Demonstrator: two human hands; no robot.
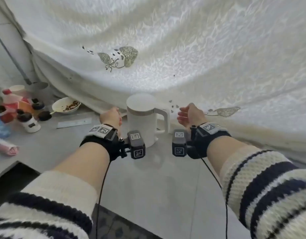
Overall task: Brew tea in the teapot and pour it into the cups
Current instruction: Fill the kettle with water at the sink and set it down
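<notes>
Kettle: matte white cylindrical electric kettle, flat lid, squared loop handle facing right, upright on smooth grey bench before white lace-textured cloth | Left hand: beside kettle's left wall, contact unclear, grip cannot be judged | Right hand: near handle, apart, fingers loosely curled, grip wide, holding nothing

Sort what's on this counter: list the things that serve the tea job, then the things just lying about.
For the job:
white kettle, lid on, handle to the right
left hand and right hand, either side of it, holding nothing

Lying about:
dirty bowl
dark-capped bottles
red-and-white packet
embroidered white cloth

No teapot or cups in view.
</notes>
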